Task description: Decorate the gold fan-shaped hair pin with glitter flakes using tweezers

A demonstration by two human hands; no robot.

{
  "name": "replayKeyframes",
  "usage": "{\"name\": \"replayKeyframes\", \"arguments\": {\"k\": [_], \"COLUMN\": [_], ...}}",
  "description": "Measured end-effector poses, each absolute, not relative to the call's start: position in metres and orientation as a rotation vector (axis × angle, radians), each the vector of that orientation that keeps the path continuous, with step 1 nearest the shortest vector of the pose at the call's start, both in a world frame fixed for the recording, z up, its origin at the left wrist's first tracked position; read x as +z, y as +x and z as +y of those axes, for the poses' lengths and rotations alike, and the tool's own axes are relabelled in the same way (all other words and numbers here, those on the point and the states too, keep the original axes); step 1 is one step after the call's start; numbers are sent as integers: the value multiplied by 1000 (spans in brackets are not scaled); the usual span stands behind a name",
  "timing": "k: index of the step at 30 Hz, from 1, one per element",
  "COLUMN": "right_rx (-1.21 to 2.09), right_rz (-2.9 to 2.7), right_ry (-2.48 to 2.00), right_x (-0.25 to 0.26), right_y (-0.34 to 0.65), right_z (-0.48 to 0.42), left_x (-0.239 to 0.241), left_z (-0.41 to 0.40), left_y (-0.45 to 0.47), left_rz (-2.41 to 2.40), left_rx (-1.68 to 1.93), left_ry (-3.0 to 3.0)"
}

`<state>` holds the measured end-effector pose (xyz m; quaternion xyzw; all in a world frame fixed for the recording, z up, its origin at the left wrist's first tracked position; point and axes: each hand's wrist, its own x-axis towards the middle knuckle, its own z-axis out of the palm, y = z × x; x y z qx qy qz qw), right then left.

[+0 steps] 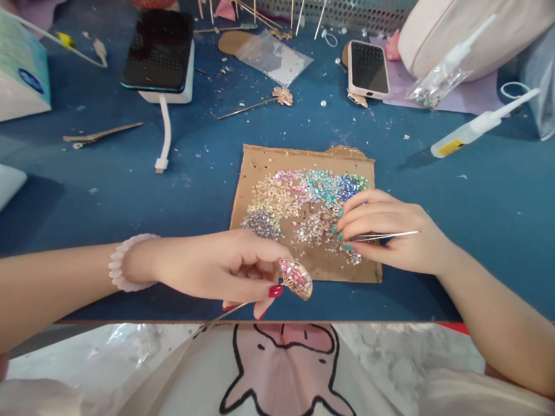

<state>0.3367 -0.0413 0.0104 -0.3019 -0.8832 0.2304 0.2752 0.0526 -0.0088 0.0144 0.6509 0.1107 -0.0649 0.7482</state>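
Observation:
My left hand [239, 270], wearing a pale beaded bracelet [132, 262], pinches a fan-shaped hairpin [297, 278] near the table's front edge. The hairpin's gold fan is covered in pink and clear chips, and its thin stem runs down to the left. My right hand [388, 230] is closed around thin metal tweezers [390, 235] over the right side of a cardboard sheet [309, 273]. Small shiny chips [278, 199] lie on that sheet in patches of yellow, pink, teal, blue, grey and clear. The tweezers' tips are hidden by my fingers.
A second hairpin [282, 96] lies behind the cardboard. A black phone [159, 49] rests on a white block at back left, near a hair clip [102, 133]. At right are a glue bottle [483, 124] and a pink-cased phone [368, 68]. A tissue box [18, 68] stands far left.

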Motion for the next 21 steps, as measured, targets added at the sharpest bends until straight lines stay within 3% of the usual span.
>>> {"name": "replayKeyframes", "arguments": {"k": [21], "right_rx": [740], "right_rz": [-2441], "right_ry": [-696], "right_x": [14], "right_y": [332], "right_z": [-46], "left_x": [15], "left_z": [-8], "left_y": [54], "left_rz": [237], "left_rx": [-136], "left_ry": [1402]}}
